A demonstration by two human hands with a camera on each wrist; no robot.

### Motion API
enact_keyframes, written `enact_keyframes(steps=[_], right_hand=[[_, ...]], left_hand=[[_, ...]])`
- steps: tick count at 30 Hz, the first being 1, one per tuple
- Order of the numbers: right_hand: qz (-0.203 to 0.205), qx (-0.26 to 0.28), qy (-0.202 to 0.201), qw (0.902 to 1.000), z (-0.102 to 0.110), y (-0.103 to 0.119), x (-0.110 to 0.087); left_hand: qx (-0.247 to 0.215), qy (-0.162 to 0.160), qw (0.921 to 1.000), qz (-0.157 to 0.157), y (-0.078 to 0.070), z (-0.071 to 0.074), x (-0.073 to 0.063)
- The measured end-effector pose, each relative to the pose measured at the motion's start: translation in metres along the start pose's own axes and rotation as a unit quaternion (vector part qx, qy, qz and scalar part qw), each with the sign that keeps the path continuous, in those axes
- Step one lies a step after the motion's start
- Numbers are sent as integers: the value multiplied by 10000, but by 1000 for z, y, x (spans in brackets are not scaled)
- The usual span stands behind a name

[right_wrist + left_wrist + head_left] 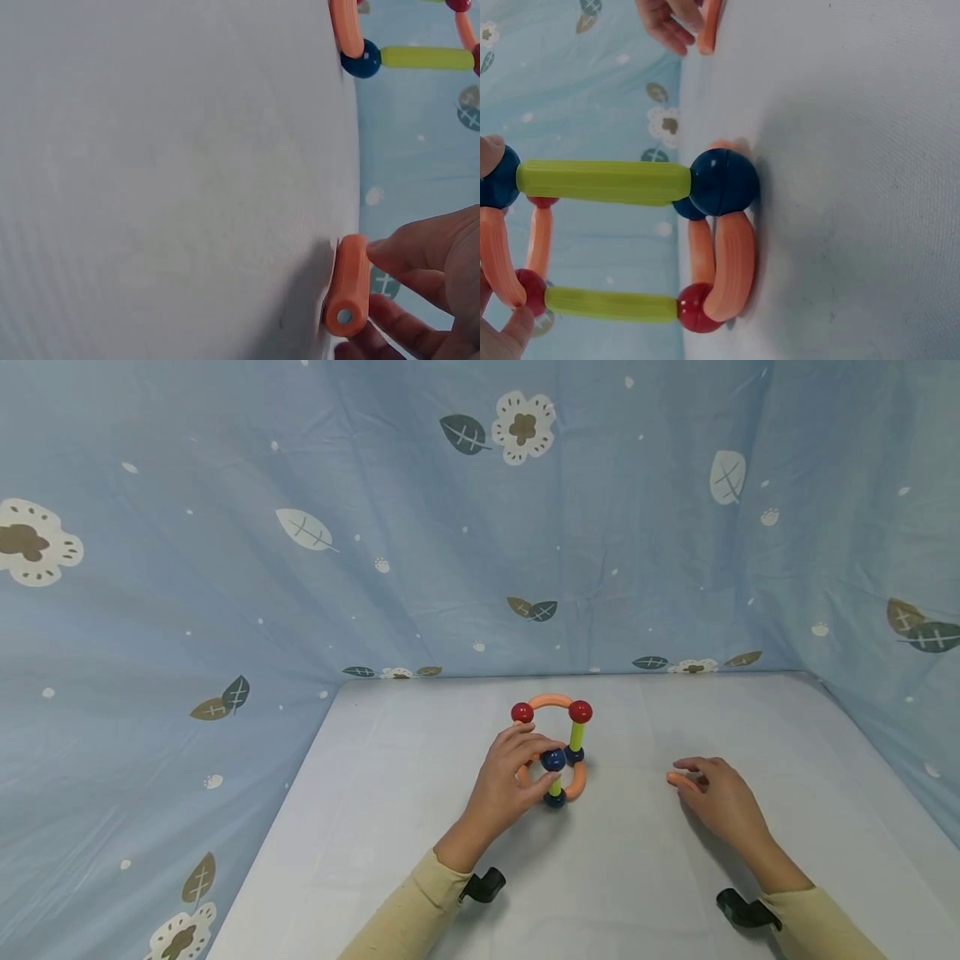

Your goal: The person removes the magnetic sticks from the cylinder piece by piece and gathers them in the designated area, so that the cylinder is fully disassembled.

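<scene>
A frame of magnetic balls and rods stands on the white table. Its orange curved rods [736,262] form an upper and a lower ring, joined by yellow-green straight rods [604,181], with blue and red balls at the joints. My left hand [502,778] holds the upper ring, thumb at the top blue ball [553,760] and fingers around the orange rod beside it. To the right, apart from the frame, my right hand [723,806] pinches a loose orange curved rod [349,281] between thumb and fingers, close over the table. A round metal tip shows at the rod's end.
The white tabletop [630,877] spreads around both hands. A blue curtain [420,518] with leaves and flowers hangs behind and along the sides. Black camera mounts [486,885] sit at both wrists.
</scene>
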State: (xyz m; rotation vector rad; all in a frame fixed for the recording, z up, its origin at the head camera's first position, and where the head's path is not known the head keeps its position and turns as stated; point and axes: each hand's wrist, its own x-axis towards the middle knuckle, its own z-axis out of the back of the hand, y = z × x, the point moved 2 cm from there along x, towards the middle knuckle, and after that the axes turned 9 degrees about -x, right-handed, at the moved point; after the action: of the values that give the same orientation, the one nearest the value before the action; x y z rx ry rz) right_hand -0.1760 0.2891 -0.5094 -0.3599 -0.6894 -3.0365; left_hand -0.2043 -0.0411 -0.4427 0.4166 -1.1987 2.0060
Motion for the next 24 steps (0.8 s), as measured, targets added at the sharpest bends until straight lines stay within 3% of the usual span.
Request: enact_keyframes(steps=[10,24], right_hand=[[226,290,-693,9969,4,18,-3],[357,663,-299,9967,2,50,-2]], left_hand=[[-144,-73,9999,11,4,0,-4],[-121,-231,9996,75,9,5,-7]])
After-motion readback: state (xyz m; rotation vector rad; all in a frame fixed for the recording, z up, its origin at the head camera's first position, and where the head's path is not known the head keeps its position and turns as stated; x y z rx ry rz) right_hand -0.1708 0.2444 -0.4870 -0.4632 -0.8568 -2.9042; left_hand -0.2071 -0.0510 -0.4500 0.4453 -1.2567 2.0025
